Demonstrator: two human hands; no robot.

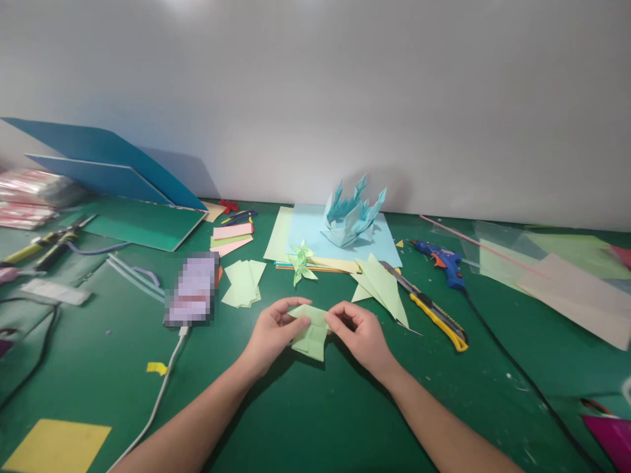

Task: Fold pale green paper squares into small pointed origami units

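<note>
The folded light-green paper (310, 341) was over the green tabletop (315, 424), nearer than the green origami flower (302, 260). The left hand (273, 330) gripped its left side, thumb on top; the right hand (361, 336) pinched its upper right edge. It looked light, crisp and easily crumpled, best held by its edges with gentle fingertips.

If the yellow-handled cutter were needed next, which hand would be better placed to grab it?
Likely the right hand: the yellow-handled cutter lies nearer it than the left hand. Both hold the folded green paper, so the right would first have to let go.
</note>
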